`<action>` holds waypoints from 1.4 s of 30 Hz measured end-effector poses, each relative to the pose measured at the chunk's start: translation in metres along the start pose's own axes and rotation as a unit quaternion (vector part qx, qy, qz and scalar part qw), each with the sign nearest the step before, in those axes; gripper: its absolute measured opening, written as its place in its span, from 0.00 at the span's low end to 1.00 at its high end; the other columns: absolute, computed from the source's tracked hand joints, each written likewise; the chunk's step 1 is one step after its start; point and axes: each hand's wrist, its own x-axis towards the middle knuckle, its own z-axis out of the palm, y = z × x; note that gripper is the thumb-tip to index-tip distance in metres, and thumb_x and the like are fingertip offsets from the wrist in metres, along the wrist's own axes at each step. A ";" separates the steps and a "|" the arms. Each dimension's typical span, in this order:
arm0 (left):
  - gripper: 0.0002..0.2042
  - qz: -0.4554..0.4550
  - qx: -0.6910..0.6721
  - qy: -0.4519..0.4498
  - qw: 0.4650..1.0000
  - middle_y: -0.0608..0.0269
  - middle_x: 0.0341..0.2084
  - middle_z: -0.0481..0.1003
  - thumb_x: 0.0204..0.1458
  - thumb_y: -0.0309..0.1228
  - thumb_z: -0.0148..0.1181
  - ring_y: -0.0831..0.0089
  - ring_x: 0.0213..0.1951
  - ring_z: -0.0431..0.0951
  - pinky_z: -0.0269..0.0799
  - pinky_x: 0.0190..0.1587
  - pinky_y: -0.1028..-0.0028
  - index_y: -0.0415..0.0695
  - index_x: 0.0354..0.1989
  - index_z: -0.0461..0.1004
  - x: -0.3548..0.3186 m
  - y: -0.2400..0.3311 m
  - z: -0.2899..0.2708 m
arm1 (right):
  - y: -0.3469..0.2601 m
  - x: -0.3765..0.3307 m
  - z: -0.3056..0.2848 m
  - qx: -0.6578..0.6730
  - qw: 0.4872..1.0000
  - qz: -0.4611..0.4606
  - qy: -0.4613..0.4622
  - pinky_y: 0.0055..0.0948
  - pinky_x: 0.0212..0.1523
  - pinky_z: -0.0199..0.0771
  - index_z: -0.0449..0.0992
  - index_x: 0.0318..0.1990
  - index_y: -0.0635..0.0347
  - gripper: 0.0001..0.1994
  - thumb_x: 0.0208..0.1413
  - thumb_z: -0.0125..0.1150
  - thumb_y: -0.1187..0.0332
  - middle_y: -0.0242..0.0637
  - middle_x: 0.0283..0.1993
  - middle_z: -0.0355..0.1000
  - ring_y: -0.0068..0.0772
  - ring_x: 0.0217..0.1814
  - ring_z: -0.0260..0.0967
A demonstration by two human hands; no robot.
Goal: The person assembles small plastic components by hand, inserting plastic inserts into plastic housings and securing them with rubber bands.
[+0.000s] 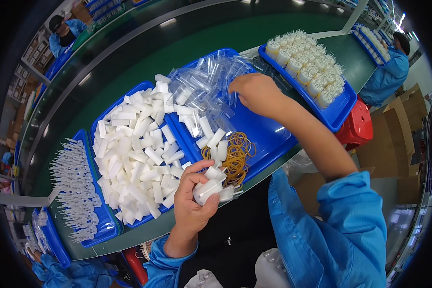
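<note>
My left hand [194, 199] is closed around a small bunch of white blocks [209, 187], with thin clear pieces sticking out at its right side. Farther off, my right hand [258, 93] reaches over the heap of clear plastic sleeves [201, 79] in a blue tray [269, 137]. Its fingers are drawn together at the heap's right edge, and what they pinch is too hidden to name. Tan rubber bands [237, 156] lie in the same tray, just beyond my left hand. Loose white blocks [216, 138] lie beside the bands.
Left of the middle tray, a blue tray holds a big pile of white blocks [134, 149]. White stemmed parts [77, 187] fill another at far left. At right, a blue tray [343, 108] carries finished-looking white bundles [307, 67]. A red stool [357, 125] and cardboard [393, 139] stand beyond. Co-workers sit nearby.
</note>
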 end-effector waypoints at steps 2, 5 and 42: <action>0.11 -0.001 -0.001 0.000 1.000 0.48 0.51 0.63 0.42 0.22 0.58 0.66 0.47 0.70 0.65 0.50 0.70 0.39 0.33 0.64 0.000 -0.004 -0.004 | 0.006 0.005 0.007 -0.083 0.992 -0.084 -0.037 0.32 0.36 0.73 0.75 0.32 0.57 0.09 0.39 0.58 0.74 0.37 0.32 0.73 0.36 0.34 0.72; 0.11 -0.019 -0.030 0.010 0.999 0.48 0.51 0.63 0.41 0.21 0.57 0.68 0.45 0.71 0.68 0.48 0.71 0.39 0.33 0.64 -0.001 -0.001 -0.007 | 0.002 0.010 0.015 -0.123 0.971 -0.156 -0.136 0.32 0.38 0.73 0.74 0.32 0.57 0.10 0.38 0.57 0.73 0.36 0.33 0.73 0.37 0.37 0.72; 0.11 0.107 0.167 0.064 0.978 0.46 0.49 0.64 0.37 0.20 0.58 0.58 0.50 0.69 0.63 0.53 0.66 0.35 0.32 0.70 0.001 0.001 -0.005 | -0.135 -0.067 -0.007 0.795 0.549 0.257 0.036 0.14 0.33 0.64 0.67 0.52 0.64 0.17 0.55 0.56 0.73 0.32 0.38 0.68 0.14 0.32 0.63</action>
